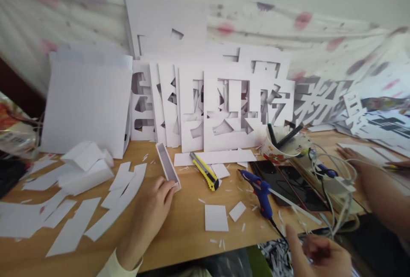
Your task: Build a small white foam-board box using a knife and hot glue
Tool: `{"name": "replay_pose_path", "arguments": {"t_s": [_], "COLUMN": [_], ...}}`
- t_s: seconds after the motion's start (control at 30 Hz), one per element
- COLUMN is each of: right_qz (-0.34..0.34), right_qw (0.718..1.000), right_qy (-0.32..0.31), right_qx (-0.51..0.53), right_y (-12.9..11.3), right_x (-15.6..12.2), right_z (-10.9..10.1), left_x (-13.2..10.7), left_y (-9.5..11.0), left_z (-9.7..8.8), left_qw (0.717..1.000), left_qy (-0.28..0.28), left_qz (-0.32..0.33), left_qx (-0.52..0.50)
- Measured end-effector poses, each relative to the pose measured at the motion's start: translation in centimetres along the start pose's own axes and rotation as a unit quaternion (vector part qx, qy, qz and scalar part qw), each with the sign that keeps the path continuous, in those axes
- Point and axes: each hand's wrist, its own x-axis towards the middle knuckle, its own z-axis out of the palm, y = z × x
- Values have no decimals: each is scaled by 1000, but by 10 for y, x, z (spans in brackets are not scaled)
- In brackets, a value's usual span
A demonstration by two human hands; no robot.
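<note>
Head view showed the right hand (323,255) at the lower right, blurred, its fingers partly curled; whether it held anything could not be told. Left of the frame's centre, the left hand (153,204) was nearly closed, thumb and fingertips pinching the near end of a narrow open-topped white box (166,164). That box lay on the wooden table (179,234) just beyond the fingers, its hollow side up. Its long axis ran away from the hand, leaning toward the upper left. Right of the left hand lay a white square (217,218). Farther right, a blue glue gun (262,191) pointed its nozzle to the upper left. Between box and gun, a yellow utility knife (205,172) slanted from upper left to lower right, across a white strip (232,156). Behind these, cut-out white panels (230,140) stood upright across the middle.
</note>
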Motion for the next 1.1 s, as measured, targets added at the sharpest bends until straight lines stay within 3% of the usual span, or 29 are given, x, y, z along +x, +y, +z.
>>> {"name": "replay_pose_path", "arguments": {"t_s": [0.07, 0.13, 0.23, 0.3, 0.43, 0.53, 0.63, 0.77, 0.93, 1.1], "right_qz": [29, -9, -87, -99, -99, -65, 39, 165, 146, 128], "right_qw": [998, 995, 983, 976, 978, 985, 983, 921, 878, 868], "right_qy": [-3, 10, -92, -155, -166, -154, -156, -213, -288, -335], "right_qx": [-56, -99, -130, -115, -83, -35, 89, 280, 353, 344], "right_y": [28, 41, 37, 27, 17, 14, 3, -25, -52, -67], "right_x": [7, 15, 29, 38, 49, 49, 45, 34, 16, -2], "right_z": [8, 19, 40, 55, 71, 68, 60, 49, 42, 43], "left_x": [6, 10, 11, 10, 5, 4, 6, 9, 18, 38], "left_y": [3, 3, -1, -4, -7, -7, -7, -10, -11, -10], "left_z": [3, 5, 7, 8, 7, 5, 5, 9, 8, -2], "left_qw": [999, 996, 992, 992, 994, 995, 995, 995, 995, 997], "left_qy": [28, 60, 81, 86, 96, 89, 86, 79, 70, 48], "left_qz": [26, 57, 90, 93, 57, 33, 24, -6, -39, -48], "left_qx": [7, 16, 17, 5, -22, -29, -36, -57, -63, -22]}}
